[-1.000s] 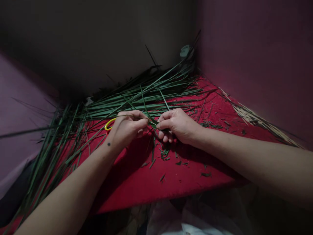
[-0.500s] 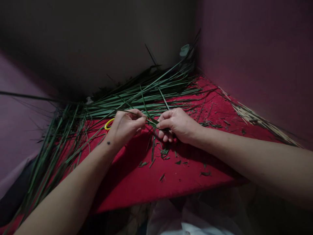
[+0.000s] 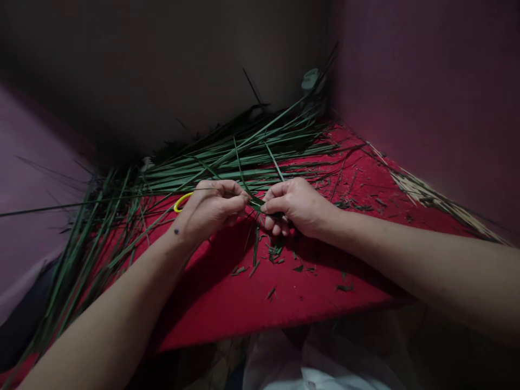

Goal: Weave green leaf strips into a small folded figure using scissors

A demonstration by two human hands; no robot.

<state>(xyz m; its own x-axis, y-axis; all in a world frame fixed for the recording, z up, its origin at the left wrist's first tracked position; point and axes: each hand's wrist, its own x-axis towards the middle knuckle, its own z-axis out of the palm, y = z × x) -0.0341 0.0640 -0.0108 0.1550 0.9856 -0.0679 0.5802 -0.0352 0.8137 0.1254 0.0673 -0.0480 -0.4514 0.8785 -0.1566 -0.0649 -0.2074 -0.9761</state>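
Near the middle of the view, my left hand (image 3: 213, 208) pinches a long green leaf strip (image 3: 81, 206) that stretches off to the left edge. Just right of it, my right hand (image 3: 298, 206) is closed on a small green leaf piece (image 3: 255, 204) made of crossed strips. Some strips stick up from this piece between the hands. The fingertips of both hands are close together. A yellow ring-shaped handle (image 3: 177, 205) shows partly behind my left wrist.
Piles of long green leaves (image 3: 227, 162) lie across the back and left of the red table cloth (image 3: 244, 303). Small green scraps (image 3: 276, 252) are scattered below my hands. Pale thin sticks (image 3: 426, 197) lie along the right wall. A pale green object (image 3: 310, 79) stands at the back corner.
My left hand has moved slightly right, closer to my right hand. The long strip trailing left now hangs lower. My right hand stays nearly still.
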